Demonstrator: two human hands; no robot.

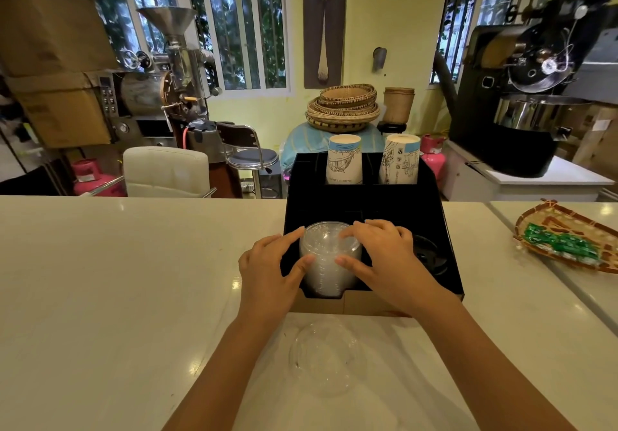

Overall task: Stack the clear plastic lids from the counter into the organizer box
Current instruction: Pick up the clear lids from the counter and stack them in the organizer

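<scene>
Both hands cup lid stack [329, 256] in organizer box [444, 229] front-left slot: left hand [267, 263], right hand [384, 256] grasping sides. Mostly done; one clear lid [324, 357] left on counter [100, 280], near box front.

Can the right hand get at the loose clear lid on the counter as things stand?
Probably yes. The loose clear lid lies on the counter in front of the organizer box, between both forearms, with nothing on it. The right hand first has to let go of the lid stack and pull back.
</scene>
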